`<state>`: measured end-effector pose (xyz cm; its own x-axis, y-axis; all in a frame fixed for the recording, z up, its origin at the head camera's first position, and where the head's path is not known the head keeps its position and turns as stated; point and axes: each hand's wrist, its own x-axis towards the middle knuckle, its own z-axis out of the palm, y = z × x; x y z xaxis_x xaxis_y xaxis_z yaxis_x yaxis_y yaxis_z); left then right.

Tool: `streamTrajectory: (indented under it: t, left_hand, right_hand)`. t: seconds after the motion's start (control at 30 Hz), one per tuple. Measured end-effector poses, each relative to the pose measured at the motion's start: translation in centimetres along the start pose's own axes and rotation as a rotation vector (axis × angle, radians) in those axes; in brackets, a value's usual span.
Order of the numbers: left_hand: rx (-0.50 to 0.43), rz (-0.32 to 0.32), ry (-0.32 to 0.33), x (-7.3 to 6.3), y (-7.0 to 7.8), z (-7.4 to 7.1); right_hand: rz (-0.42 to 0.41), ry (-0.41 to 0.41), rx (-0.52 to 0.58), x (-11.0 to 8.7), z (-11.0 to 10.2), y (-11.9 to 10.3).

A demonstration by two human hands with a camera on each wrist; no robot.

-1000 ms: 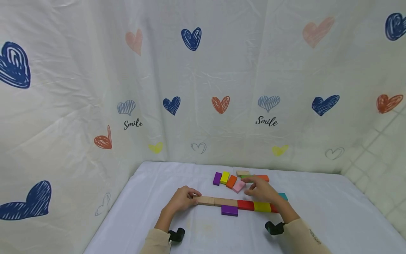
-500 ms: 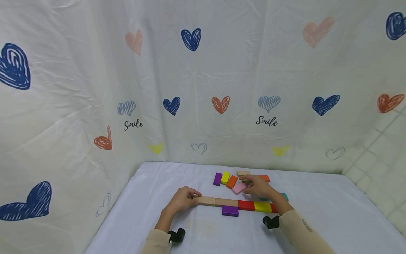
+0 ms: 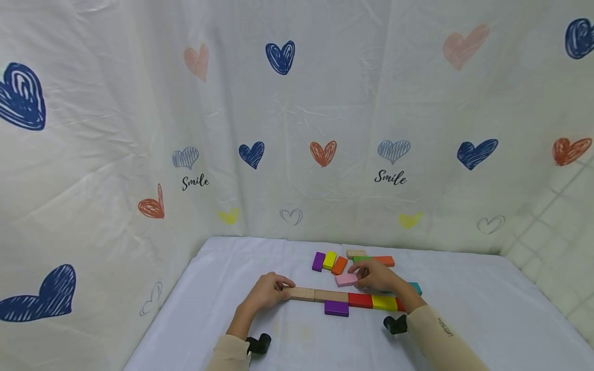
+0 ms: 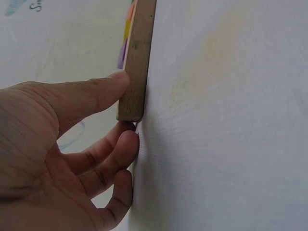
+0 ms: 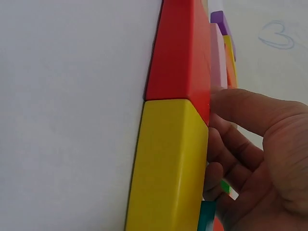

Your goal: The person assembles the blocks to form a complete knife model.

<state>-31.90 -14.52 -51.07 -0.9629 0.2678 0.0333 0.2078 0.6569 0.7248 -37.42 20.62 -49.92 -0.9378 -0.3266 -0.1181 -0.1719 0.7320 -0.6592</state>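
A row of blocks (image 3: 360, 300) runs left to right across the white-covered bench (image 3: 297, 345). The left hand (image 3: 269, 287) holds the left end of the plain wooden block (image 3: 300, 293) that begins this row. Just beyond the row is a pink block (image 3: 345, 280), its right end pinched by the right hand (image 3: 378, 275). An orange block (image 3: 340, 265) lies farther off, slightly left of the pink one. A purple block (image 3: 336, 308) sits at the row's near side, and a teal block (image 3: 415, 287) lies right, partly hidden by the right forearm (image 3: 410, 299)
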Motion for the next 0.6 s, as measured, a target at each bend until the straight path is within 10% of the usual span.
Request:
streamTrajectory:
  t: [0.6]
  left_hand:
    - [0.006,0.011,0.004,-0.1,0.0,0.0]
  right_hand:
    - [-0.01,0.05,-0.043,-1.6,-0.9,-0.3]
